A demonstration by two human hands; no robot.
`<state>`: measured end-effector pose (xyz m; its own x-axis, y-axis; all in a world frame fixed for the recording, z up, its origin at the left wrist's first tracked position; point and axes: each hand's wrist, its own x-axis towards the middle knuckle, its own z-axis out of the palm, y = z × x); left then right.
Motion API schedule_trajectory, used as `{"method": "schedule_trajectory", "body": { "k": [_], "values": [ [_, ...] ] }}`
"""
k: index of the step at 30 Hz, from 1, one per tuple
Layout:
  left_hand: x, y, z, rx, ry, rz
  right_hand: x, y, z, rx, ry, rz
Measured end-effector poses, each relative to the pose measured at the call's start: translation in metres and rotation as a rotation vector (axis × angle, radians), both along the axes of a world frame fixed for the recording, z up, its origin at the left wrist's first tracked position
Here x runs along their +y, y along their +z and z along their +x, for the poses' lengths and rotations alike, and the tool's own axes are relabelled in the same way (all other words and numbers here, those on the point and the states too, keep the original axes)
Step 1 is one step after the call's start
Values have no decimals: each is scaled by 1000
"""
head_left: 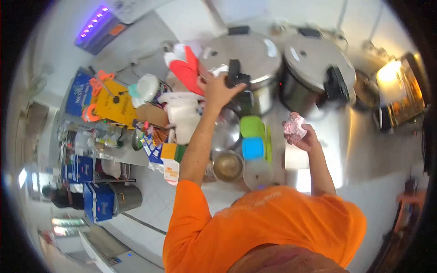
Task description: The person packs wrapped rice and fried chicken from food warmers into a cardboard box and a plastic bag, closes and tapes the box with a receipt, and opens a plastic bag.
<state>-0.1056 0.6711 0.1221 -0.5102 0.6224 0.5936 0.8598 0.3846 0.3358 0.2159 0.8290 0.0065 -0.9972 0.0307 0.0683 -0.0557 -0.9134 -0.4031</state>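
Note:
My left hand (219, 90) reaches over the near-left rim of a large steel pressure cooker (241, 52), beside its black handle (234, 75). Its thumb and fingers are spread, though blur hides whether they touch the handle. A red and white cloth item (185, 68) lies just left of that hand. My right hand (306, 139) is closed on a crumpled pink-and-white cloth (295, 127), held above the steel counter (359, 152). A second large pressure cooker (316, 54) with a black handle stands beyond the right hand.
Green (251, 126) and blue lids (253, 148), a steel bowl (228, 166) and a carton (170, 170) stand near my left forearm. A yellow box (114, 103) lies farther left. At right is a lit glass-fronted appliance (400, 86). Far left is another person (66, 198).

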Motion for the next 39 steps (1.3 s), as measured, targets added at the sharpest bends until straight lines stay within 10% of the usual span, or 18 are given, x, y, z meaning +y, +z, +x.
{"method": "schedule_trajectory", "body": {
  "k": [6, 13, 16, 25, 39],
  "values": [
    [-138, -73, 111, -293, 32, 308, -30, -88, 108, -1096, -286, 922],
    [-312, -117, 226, -408, 223, 76, -68, -247, 71, -1379, -395, 1821],
    [-358, -132, 245, -418, 249, 138, -131, -160, 61, -1468, -522, 1723],
    [-344, -147, 368, -729, 122, 99, -142, -181, 171, -1354, -504, 1971],
    [-128, -216, 616, -925, -91, -42, 122, -175, 525, -1509, -474, 1928]
  ]
}}
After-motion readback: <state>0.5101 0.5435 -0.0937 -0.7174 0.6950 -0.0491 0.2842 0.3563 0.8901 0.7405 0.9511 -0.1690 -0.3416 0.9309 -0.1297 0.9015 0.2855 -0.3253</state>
